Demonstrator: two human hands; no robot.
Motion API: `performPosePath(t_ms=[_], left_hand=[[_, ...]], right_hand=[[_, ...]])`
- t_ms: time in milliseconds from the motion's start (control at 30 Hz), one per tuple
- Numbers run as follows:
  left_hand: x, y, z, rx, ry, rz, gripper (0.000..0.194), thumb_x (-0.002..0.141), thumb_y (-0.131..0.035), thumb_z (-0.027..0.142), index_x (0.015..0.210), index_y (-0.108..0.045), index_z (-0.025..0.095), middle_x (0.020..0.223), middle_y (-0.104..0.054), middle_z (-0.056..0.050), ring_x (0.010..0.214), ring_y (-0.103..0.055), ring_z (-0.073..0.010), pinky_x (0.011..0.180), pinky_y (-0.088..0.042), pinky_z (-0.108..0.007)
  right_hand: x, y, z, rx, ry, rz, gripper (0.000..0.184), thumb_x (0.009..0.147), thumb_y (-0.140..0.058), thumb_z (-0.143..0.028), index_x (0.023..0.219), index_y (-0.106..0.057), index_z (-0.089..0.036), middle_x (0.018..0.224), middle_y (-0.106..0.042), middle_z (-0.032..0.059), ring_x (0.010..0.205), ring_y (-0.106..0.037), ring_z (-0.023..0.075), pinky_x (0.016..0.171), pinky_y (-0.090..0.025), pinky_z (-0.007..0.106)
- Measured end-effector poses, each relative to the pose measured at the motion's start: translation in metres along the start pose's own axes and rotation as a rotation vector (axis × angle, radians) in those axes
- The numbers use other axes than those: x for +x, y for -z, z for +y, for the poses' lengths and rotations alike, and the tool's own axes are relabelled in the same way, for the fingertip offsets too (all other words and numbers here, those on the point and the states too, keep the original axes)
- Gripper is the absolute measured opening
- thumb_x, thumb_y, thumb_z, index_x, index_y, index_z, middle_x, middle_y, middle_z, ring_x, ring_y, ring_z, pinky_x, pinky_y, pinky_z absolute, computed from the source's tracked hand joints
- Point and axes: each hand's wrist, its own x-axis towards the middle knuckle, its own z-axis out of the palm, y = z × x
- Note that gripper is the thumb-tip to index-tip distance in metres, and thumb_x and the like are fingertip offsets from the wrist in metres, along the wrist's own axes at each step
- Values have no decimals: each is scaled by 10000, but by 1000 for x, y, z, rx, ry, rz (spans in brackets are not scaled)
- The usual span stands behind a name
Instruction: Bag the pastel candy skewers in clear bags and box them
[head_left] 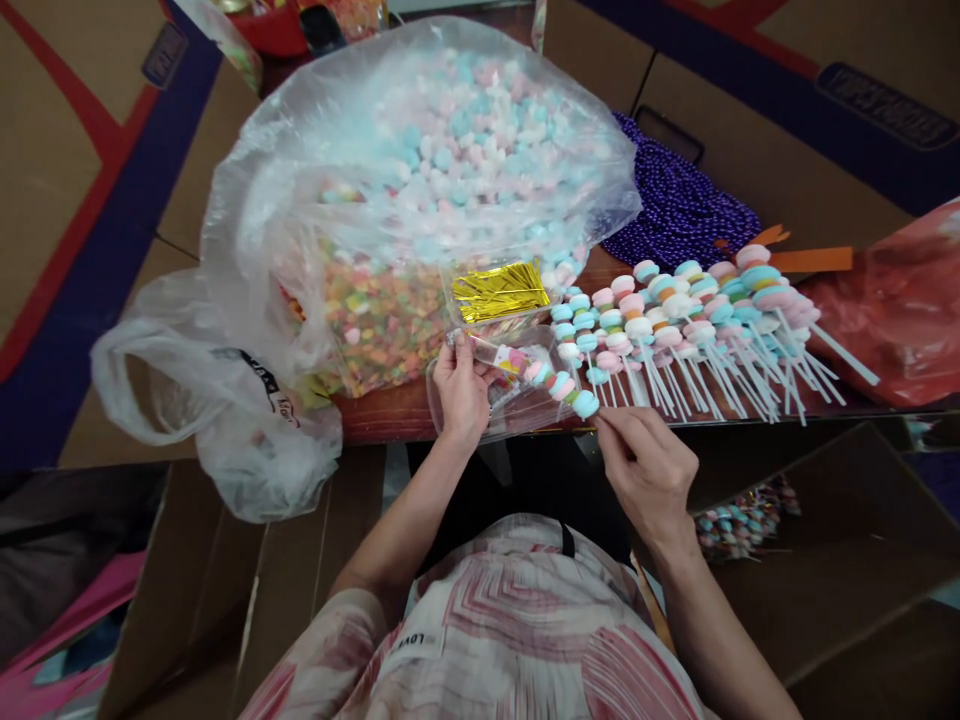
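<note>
At far left, a translucent carrier bag (262, 455) hangs over the edge of the table (367, 418); its own weight might drag it down. Next come a bag of orange and yellow candies (382, 325) and, behind it, a large bag of pastel candies (480, 130). Gold twist ties (499, 292) fill a small container in front. The left hand (460, 395), fingers pinched, grips the upper end of a clear sleeve (492, 352) above a shallow clear tray (525, 428). The candy skewer (561, 385) slants between the hands, its blue end piece toward the right hand (649, 460), whose thumb and fingers close at the stick end, largely hiding it. How far the sleeve covers the pieces cannot be told. A skewed push could crease or split the thin film; pressure on the stick could shift or crack the pieces. To the right, finished skewers (697, 320) lie in a row beside purple beads (675, 195), sticks toward the front edge, where a passing forearm might catch them. A red plastic bag (892, 310) closes the row.
</note>
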Motion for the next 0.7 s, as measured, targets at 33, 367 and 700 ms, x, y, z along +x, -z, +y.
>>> performPosePath(t_ms=[33, 367, 700], left_hand=[[0, 0, 0, -6, 19, -7, 411, 754, -869, 520, 821, -610, 209, 703, -665, 56, 568, -662, -84, 598, -534, -194], [-4, -3, -3, -31, 121, -5, 412, 775, -858, 504, 881, -599, 202, 739, -696, 45, 580, -688, -98, 611, -552, -210], [-1, -1, -1, 19, 16, -47, 396, 808, -821, 531, 832, -608, 198, 736, -705, 32, 626, -697, -99, 639, -563, -206]], right_hand=[[0, 0, 0, 55, -33, 9, 143, 944, -649, -103, 971, -748, -203, 847, -756, 54, 745, -704, 161, 731, -552, 279], [-6, -15, -3, 286, -222, -15, 136, 958, -631, -136, 912, -733, -214, 789, -729, 23, 680, -671, 153, 652, -541, 283], [-10, -9, 6, 105, -45, -172, 162, 994, -603, -130, 1002, -748, -201, 845, -744, 55, 743, -702, 152, 727, -545, 265]])
